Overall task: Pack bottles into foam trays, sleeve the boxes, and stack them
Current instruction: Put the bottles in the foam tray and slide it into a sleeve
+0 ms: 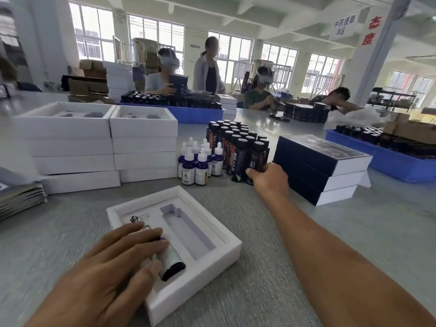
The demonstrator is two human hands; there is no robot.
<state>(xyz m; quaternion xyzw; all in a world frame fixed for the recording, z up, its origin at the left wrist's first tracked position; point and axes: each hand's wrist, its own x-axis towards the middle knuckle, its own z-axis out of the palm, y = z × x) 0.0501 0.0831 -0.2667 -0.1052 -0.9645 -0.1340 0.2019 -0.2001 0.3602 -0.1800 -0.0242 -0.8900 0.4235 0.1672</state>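
The left hand [113,263] is pressing flat on a dropper bottle [171,261] in the near foam tray [212,260]; its right slot [188,230] is lying empty, long axis running near-to-far. Farther right, the right hand [269,178] is closing around an upright dark bottle [253,159].

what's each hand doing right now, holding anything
Left hand: open, fingers flat, pressing a dropper bottle into the foam tray.
Right hand: closed around a black bottle in the cluster.
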